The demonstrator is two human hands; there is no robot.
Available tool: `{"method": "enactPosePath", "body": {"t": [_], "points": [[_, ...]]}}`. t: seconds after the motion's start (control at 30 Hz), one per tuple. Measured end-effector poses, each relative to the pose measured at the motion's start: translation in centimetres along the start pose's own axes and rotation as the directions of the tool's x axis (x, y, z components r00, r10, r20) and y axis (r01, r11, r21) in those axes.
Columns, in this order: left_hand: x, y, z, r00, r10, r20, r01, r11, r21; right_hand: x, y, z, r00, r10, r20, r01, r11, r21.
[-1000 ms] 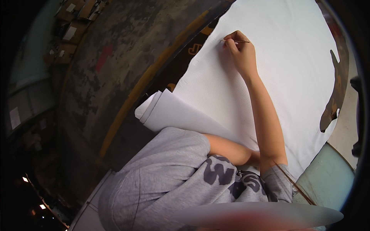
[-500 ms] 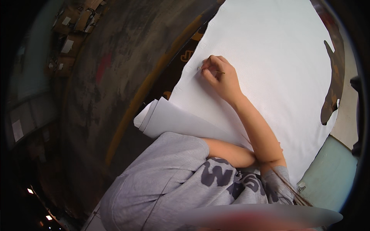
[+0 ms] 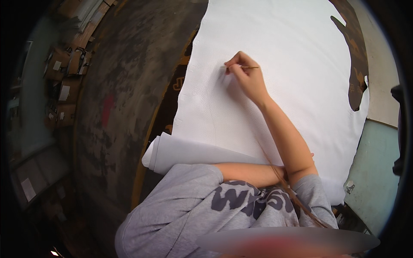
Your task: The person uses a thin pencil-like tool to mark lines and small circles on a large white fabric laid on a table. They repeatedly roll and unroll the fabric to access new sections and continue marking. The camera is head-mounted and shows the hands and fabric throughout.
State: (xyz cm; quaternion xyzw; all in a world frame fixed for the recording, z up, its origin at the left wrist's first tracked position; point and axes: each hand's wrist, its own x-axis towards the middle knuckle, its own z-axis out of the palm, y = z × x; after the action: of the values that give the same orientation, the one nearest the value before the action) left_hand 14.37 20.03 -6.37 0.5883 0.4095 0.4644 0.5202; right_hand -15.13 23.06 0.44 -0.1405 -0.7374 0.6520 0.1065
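A large white, finely grained leather hide (image 3: 284, 47) is spread in front of me. Its near end is rolled, showing a greyish underside (image 3: 189, 151). My right hand (image 3: 247, 77) is closed in a pinch around a slim pen-like tool (image 3: 254, 67), brass-coloured with a pale tip pointing left. That tip is over the hide, some way in from its left edge; whether it touches cannot be told. My left forearm crosses my body beneath the right elbow. Of my left hand (image 3: 312, 155) only a bit of fingertip shows past the right arm; the rest is hidden.
Dark brown printed covering (image 3: 356, 81) shows beside the hide. A pale green surface (image 3: 372, 167) lies at the right. Left of the hide is a stained dark floor (image 3: 129, 64), with cardboard boxes (image 3: 60, 92) beyond. Strands of hair (image 3: 297, 200) hang across the lower view.
The view has shifted, so the hide's left edge sits further left. My right hand has moved inward from that edge with the pen-like tool, which now lies more level.
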Motion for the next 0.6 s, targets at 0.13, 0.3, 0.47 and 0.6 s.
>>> {"method": "enactPosePath", "body": {"t": [0.13, 0.3, 0.47, 0.6], "points": [[1.0, -1.0, 1.0, 0.998, -0.017, -0.055, 0.016, 1.000, -0.008, 1.3, 1.6, -6.2, 0.939, 0.041, -0.342, -0.089, 0.988, -0.127], [1.4, -1.9, 1.5, 0.995, -0.045, -0.093, 0.043, 0.999, -0.030, 0.7, 2.4, -6.1, 0.963, -0.039, -0.265, -0.041, 0.956, -0.290], [1.7, -2.9, 1.7, 0.989, -0.089, -0.118, 0.081, 0.994, -0.073, 0.7, 1.6, -6.3, 0.975, 0.065, -0.212, -0.124, 0.952, -0.279], [2.2, -3.8, 2.0, 0.983, -0.180, -0.019, 0.152, 0.879, -0.451, 0.7, 1.3, -6.7, 0.967, 0.057, -0.249, -0.145, 0.925, -0.350]]}}
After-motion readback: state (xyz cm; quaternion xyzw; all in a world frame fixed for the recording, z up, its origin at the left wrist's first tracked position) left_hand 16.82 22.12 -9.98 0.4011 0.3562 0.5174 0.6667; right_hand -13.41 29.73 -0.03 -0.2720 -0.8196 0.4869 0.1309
